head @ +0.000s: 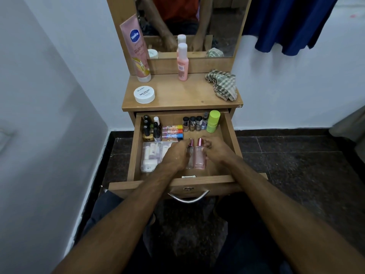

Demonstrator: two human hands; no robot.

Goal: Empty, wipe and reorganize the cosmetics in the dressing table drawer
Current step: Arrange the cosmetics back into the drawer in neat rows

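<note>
Wooden dressing table point(183, 91) against white wall point(276, 86); dark tiled floor point(296, 165).

The drawer point(230, 135) is seen pulled open; a clear bottle point(190, 153) is gripped by the left hand point(175, 155); a pink bottle point(199, 157), just beside it, is touched by the right hand point(214, 150); a cloth point(224, 84) is left on the tabletop point(177, 93).

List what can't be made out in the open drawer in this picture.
Head view:
- Clear bottle: its left side is hidden by the left hand.
- Pink bottle: its label is partly covered by the right hand.
- Nail polish bottles: labels too small to read.
- Clear pouch: contents blurred.
</note>
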